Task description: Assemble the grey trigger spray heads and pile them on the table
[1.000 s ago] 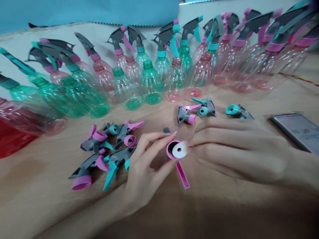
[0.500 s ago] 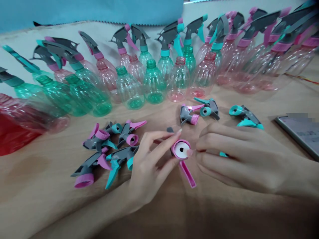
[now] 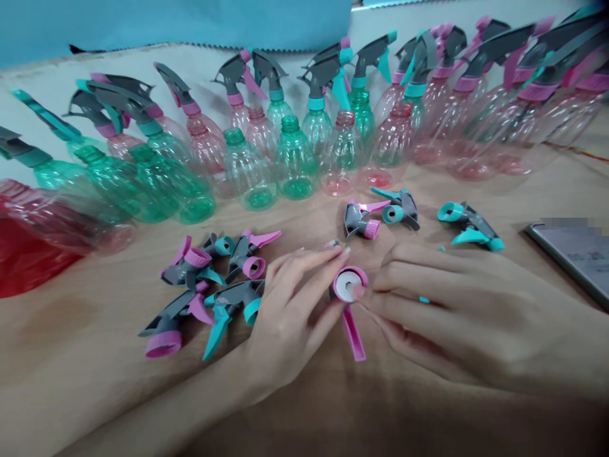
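Note:
My left hand (image 3: 295, 311) is closed round a pink and grey trigger spray head (image 3: 354, 333), its pink lever pointing down and its collar facing me. Inside the collar sits a white washer (image 3: 344, 285) with a dark hole in the middle. A fingertip of my right hand (image 3: 447, 311) touches the washer's right side. The other right fingers are curled together, and whatever they may hold is hidden. Bits of teal show between and above these fingers; I cannot tell what they belong to.
Several loose spray heads (image 3: 164, 344) lie left of my hands. Beyond my right hand are a pink one (image 3: 359, 219) and two teal ones (image 3: 471, 225). Green and pink bottles (image 3: 295, 162) line the back, many with spray heads on. A phone (image 3: 571, 254) lies at right, a red bag (image 3: 33, 260) at left.
My right hand has come slightly left and its fingertip now covers more of the washer. The held spray head has turned a little, its lever hanging straighter down.

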`<state>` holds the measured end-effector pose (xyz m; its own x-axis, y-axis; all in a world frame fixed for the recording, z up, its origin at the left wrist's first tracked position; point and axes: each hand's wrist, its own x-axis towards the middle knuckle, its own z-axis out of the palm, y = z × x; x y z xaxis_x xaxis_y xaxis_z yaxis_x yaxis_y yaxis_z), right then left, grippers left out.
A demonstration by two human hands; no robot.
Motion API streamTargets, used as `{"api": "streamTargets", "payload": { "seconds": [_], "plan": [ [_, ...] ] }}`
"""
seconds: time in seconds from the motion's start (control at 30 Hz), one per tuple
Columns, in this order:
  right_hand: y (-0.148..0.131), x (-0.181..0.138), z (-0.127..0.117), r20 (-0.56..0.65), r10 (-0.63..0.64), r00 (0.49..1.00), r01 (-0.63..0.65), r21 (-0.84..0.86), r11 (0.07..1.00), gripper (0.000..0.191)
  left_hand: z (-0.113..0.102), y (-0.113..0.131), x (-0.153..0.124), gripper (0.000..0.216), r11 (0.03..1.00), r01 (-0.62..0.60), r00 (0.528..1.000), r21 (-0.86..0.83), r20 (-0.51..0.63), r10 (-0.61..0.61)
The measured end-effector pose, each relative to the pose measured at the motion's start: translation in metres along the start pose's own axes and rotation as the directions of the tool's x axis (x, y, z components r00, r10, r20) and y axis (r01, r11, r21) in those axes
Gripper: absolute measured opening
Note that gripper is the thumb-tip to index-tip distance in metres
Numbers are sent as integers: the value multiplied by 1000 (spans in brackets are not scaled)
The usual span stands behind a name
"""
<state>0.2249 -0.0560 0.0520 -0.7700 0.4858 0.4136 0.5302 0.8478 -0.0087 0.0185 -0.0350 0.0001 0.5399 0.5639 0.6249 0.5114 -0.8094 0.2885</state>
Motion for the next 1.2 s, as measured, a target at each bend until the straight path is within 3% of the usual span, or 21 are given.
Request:
{"api": "streamTargets", "payload": {
  "seconds": [0.13,0.27,0.4,0.67,0.9,1.1,1.2],
  "plan": [
    [-1,0,2,-33,38,999,-37,33,999,36,0,0,-1,33,1000,14,1000,-3,3,-14],
    [1,-1,1,-5,212,977,-207,202,957,26,-1,1,-1,36,1000,-25,1000,-2,13,25],
    [3,-3,2,12,307,952,-299,257,919,20,-2,1,0,35,999,-45,999,7,3,45],
    [1,-4,5,-46,288,957,-280,124,952,17,-1,2,1,29,999,-7,999,41,-46,9],
    [-1,-5,4,-94,281,955,-273,85,958,19,-3,1,2,28,999,7,1000,48,-22,-6],
    [-4,1,-2,-5,280,960,-280,28,960,30,-3,1,3,31,999,7,1000,38,-14,-6],
    [-5,1,-4,-31,285,958,-285,22,958,29,-4,1,3,31,999,-5,1000,35,-6,5]
  ]
}}
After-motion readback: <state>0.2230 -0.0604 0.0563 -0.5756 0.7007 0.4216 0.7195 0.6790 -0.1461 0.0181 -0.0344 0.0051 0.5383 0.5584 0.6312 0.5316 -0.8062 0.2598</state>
